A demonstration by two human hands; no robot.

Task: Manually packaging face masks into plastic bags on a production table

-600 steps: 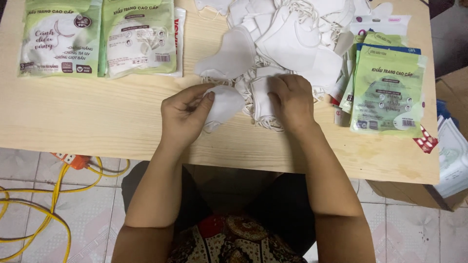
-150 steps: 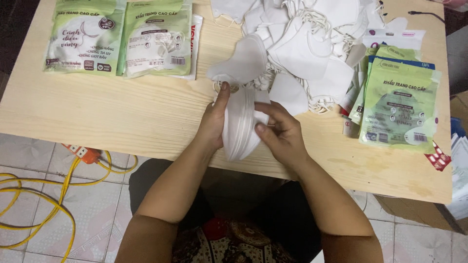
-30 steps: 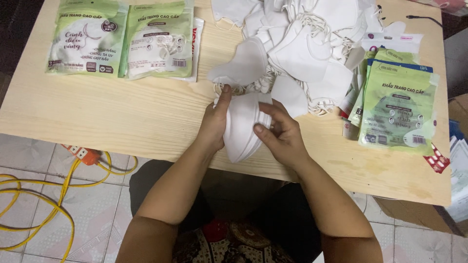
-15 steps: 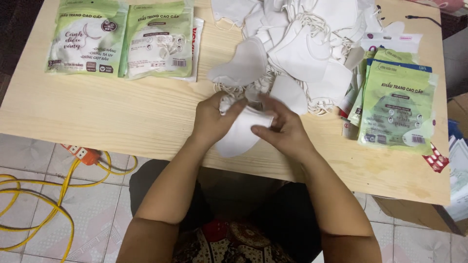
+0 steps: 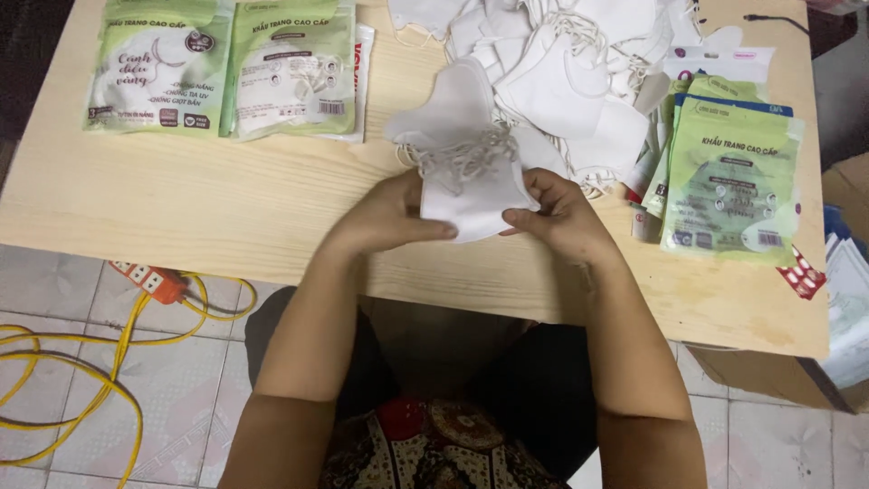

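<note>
Both hands hold a small stack of white face masks (image 5: 472, 195) flat above the near part of the wooden table (image 5: 208, 217). My left hand (image 5: 385, 213) grips the stack's left side, thumb on top. My right hand (image 5: 554, 213) pinches its right edge. The masks' elastic ear loops bunch up at the stack's far end. Just beyond lies another white mask (image 5: 448, 104), and behind it a loose pile of white masks (image 5: 561, 54).
Two green and white sealed mask packs (image 5: 154, 63) (image 5: 290, 68) lie at the far left. A stack of green packs (image 5: 729, 177) sits at the right. A yellow cable and an orange power strip (image 5: 149, 282) lie on the tiled floor at left. Cardboard box (image 5: 846, 190) at right.
The mask stack, held upright on edge a second ago, now lies flat between both hands, and the hands have shifted slightly farther up the table.
</note>
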